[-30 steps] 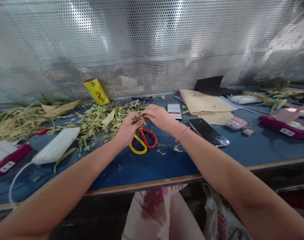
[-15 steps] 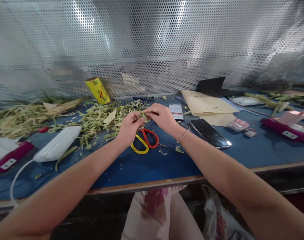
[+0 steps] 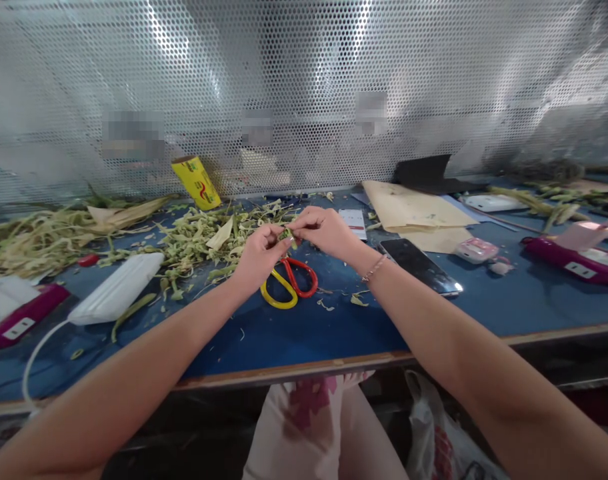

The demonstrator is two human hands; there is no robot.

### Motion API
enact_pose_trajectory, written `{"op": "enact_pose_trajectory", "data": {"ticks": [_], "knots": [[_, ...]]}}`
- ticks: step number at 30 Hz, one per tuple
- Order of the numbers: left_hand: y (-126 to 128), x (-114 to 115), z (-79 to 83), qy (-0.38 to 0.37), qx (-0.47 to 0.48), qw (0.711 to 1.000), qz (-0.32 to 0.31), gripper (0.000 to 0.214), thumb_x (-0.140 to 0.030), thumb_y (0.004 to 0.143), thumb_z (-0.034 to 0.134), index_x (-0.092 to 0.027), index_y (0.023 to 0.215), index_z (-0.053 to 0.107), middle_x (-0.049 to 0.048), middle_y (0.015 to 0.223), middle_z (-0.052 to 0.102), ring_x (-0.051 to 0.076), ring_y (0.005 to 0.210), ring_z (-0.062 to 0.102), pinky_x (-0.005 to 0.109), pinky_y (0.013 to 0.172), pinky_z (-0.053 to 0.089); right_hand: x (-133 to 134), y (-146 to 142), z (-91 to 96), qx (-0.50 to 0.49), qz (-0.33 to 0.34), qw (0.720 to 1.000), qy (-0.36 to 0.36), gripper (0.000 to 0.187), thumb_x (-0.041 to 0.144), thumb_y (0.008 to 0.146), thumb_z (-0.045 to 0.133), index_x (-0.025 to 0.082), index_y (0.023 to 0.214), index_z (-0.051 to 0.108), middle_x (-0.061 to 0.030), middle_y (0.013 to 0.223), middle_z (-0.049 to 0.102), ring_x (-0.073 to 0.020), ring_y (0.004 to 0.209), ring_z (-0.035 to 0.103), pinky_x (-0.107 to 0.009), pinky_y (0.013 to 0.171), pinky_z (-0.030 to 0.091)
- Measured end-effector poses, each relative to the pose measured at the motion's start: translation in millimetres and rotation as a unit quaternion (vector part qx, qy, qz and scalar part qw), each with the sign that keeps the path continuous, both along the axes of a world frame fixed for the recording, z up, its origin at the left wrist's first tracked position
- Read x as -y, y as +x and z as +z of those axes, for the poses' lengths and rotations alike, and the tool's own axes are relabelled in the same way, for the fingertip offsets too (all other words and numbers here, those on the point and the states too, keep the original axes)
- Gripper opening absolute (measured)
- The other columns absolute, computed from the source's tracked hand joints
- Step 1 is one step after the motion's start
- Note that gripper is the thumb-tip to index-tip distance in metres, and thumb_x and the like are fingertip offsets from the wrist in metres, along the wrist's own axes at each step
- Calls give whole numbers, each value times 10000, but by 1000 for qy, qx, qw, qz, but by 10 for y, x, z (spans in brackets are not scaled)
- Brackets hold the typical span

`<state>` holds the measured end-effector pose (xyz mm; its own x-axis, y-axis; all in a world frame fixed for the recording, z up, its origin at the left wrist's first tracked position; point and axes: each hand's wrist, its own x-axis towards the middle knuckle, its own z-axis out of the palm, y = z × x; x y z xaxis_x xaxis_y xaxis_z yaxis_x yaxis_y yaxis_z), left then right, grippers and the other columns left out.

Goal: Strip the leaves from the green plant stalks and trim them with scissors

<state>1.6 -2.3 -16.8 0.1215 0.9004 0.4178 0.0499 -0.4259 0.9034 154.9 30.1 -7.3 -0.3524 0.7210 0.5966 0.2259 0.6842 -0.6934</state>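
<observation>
Above the scissors, the fingertips of my left hand (image 3: 261,255) and my right hand (image 3: 325,231) meet in a pinch. Between them is a small green plant piece (image 3: 293,243), partly covered by the fingers. Both hands are closed on it. Right below lies a pair of scissors with one yellow and one red handle loop (image 3: 314,283); its blades are hidden behind the hands. Beside my left hand spreads a heap of pale green plant bits (image 3: 194,237), with a dry yellowish leaf piece (image 3: 221,233) on top.
A yellow tube-like wrapper (image 3: 198,183) leans near the perforated metal wall (image 3: 304,87). Long dry stalks (image 3: 39,237), a white corded device (image 3: 117,287) and a magenta power strip (image 3: 31,317) are left. Rightward lie a dark phone (image 3: 419,265), brown paper (image 3: 414,207) and a pink case (image 3: 477,250).
My right hand and wrist have shifted slightly to the right. The green piece now shows a bit more, pointing down between the fingertips. My left hand stays nearly in place.
</observation>
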Motion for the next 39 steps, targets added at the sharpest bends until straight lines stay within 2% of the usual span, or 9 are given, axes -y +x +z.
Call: {"op": "enact_pose_trajectory", "data": {"ticks": [4,6,12,16,19,23,31,35,39], "knots": [[-27,-57,-49,-9,36,999,3,144,-205,643,683,-158,689,555,-36,544,535,71,501,460,201,503,349,2,0,5,22,18,999,19,192,104,731,538,204,766,697,-19,834,605,-82,673,559,-245,651,512],[-34,-66,-56,-7,36,999,-3,133,-210,652,678,-161,693,562,-37,544,532,67,497,456,197,501,349,8,3,13,12,25,1000,6,183,103,731,541,193,768,695,-18,819,601,-81,671,565,-252,662,514],[-43,-49,-35,-4,-6,1000,-31,143,-240,655,687,-161,699,576,-30,529,541,70,472,441,203,470,327,14,49,39,-56,50,991,-108,68,127,654,628,148,695,679,-6,703,620,-75,576,573,-249,629,508],[-49,-52,-30,-26,-13,999,-45,162,-227,632,706,-161,707,579,-27,536,554,72,477,459,206,484,349,6,81,42,-78,74,976,-192,102,129,597,674,136,699,674,-5,628,641,-93,570,587,-263,623,511],[-43,-47,-11,-52,7,997,-63,175,-232,616,716,-157,705,585,-23,549,565,77,495,488,207,503,372,-10,85,19,-95,83,967,-222,131,129,590,681,137,720,676,-9,627,654,-94,567,593,-263,620,518],[-35,-32,33,-86,30,993,-76,186,-242,595,726,-147,666,583,-25,522,554,68,464,473,199,471,357,-34,65,-31,-115,91,965,-216,159,142,606,680,142,765,681,-18,676,673,-95,608,608,-258,647,525],[-42,-58,15,-95,38,994,-29,214,-184,553,744,-150,629,546,-41,479,531,57,424,439,200,439,336,-16,4,-58,-73,70,979,-179,158,72,664,588,142,776,674,0,662,663,-95,632,618,-287,737,521],[-36,-65,9,-109,44,993,-35,240,-200,539,755,-152,633,540,-35,492,555,58,429,447,205,449,345,-24,-37,-70,-85,50,982,-163,118,70,669,572,138,712,659,-4,658,654,-91,618,607,-268,703,521],[-35,-59,22,-114,37,992,-29,264,-219,527,762,-148,628,528,-33,504,565,55,437,459,199,448,341,-29,-60,-74,-98,40,977,-185,90,59,656,574,126,680,629,16,592,621,-72,564,586,-231,660,513]]}}
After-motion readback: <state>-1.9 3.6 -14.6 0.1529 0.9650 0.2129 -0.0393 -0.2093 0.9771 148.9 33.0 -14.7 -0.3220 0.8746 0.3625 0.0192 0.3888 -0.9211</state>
